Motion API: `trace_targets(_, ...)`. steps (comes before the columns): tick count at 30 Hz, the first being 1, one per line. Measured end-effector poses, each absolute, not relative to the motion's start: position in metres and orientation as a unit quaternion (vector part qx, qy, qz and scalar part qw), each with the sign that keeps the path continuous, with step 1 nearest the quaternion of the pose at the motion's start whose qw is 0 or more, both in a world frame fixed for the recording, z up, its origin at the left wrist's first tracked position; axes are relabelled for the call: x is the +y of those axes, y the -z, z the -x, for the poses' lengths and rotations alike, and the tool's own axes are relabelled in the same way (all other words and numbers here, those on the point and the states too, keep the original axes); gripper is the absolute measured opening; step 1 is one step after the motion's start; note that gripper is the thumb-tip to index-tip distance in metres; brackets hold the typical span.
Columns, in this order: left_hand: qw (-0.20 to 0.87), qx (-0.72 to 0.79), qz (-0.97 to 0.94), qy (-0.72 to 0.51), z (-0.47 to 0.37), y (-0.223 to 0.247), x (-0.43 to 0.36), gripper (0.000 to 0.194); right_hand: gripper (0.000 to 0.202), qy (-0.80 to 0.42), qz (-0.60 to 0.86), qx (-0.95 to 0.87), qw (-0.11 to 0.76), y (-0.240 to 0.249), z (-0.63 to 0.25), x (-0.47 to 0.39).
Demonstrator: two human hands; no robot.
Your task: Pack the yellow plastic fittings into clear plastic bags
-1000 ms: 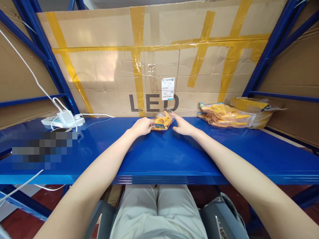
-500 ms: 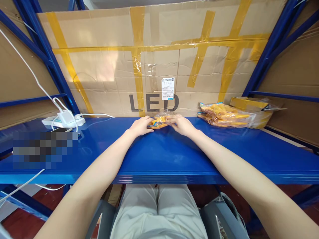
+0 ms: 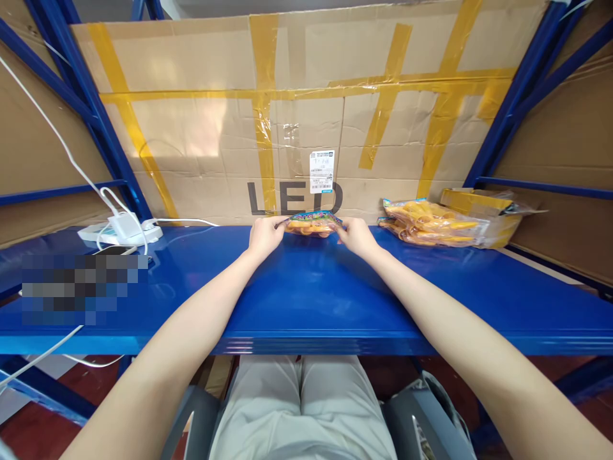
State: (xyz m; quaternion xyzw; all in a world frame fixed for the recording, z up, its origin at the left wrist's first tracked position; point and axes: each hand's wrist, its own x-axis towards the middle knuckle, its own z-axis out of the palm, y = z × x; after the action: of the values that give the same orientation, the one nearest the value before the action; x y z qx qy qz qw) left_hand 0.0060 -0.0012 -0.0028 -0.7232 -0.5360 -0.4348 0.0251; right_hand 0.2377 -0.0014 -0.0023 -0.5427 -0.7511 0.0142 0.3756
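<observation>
Blue metal is stretching across the head view as the desk (image 3: 311,294), and a clear plastic bag (image 3: 312,226) of orange pieces is sitting midway along it, near the back, just in front of a taped cardboard panel (image 3: 191,134) lettered LED. Your left hand (image 3: 265,237) is pinching the bag's left end, its thumb and fingers pressing together on the plastic. Your right hand (image 3: 359,237) is gripping the opposite end the same way, so the printed strip along the top is running fairly straight between them. Whether the bag is resting on the desk or hanging slightly above it, you are not letting the camera tell.

As for progress, getting hold of both ends looks done; the orange pieces are showing inside the plastic, and whether the bag's mouth is open is staying too small to judge. Well to your right, more bagged orange pieces (image 3: 426,220) are lying stacked beside a small cardboard box (image 3: 505,227), and neither hand is touching them.
</observation>
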Motion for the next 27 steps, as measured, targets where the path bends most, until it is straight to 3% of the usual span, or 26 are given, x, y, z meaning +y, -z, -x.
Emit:
trace_targets(6, -0.232, -0.526, 0.684, 0.449, -0.005, 0.005, 0.002, 0.036, 0.023, -0.320, 0.490, -0.640, 0.498, 0.010, -0.231, 0.002)
trace_targets(10, -0.374, -0.512, 0.649, 0.421, -0.003, 0.015, 0.009, 0.042, 0.022, -0.420, 0.414, -0.578, 0.564, 0.018, -0.226, 0.007)
trace_targets(13, -0.380, -0.492, 0.638, 0.454, -0.005, 0.019, 0.011, 0.044, 0.022, -0.421, 0.379, -0.571, 0.594, 0.022, -0.227, 0.012)
trace_targets(18, -0.304, -0.424, 0.698, 0.490, -0.013, 0.013, 0.007, 0.035, 0.039, -0.282, 0.349, -0.621, 0.642, 0.018, -0.231, 0.014)
trace_targets(24, -0.321, -0.439, 0.663, 0.514, -0.014, 0.012, 0.004, 0.071, 0.048, -0.271, 0.325, -0.625, 0.656, 0.016, -0.234, 0.015)
trace_targets(27, -0.393, -0.475, 0.632, 0.470, -0.012, 0.017, 0.007, 0.073, 0.048, -0.314, 0.319, -0.612, 0.652, 0.019, -0.233, 0.017)
